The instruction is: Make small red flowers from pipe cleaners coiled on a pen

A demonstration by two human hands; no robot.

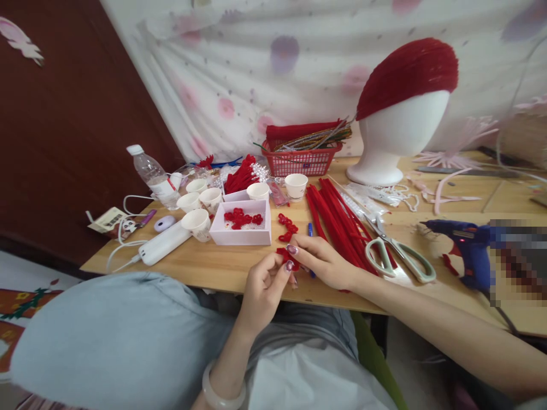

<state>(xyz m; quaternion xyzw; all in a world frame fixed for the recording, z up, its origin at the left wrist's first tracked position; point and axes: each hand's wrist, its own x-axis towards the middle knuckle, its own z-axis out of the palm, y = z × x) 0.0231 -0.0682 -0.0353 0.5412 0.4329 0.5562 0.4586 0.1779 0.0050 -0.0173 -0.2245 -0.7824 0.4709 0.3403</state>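
**Red twist pinched at the desk edge**

A wooden desk (205,265) stands before a draped floral curtain (265,74). Left hand (262,290) and right hand (325,262) meet, each grip closed fingertip-tight on a small red pipe-cleaner piece (285,255) above the desk's near edge.

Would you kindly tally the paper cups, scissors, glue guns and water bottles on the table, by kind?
Paper cups: 6
Scissors: 1
Glue gun: 1
Water bottle: 1
Total: 9
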